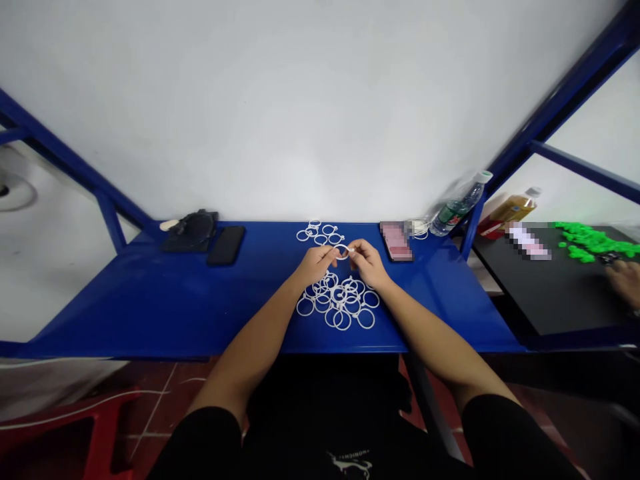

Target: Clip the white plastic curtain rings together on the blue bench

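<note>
Blue table (150, 300) — white ring (341, 259) sits between fingers (328, 256).

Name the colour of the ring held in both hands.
The ring is white, seen best in the head view.

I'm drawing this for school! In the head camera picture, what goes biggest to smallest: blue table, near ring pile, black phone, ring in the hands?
1. Blue table
2. Near ring pile
3. Black phone
4. Held ring, between the left hand and right hand
</note>
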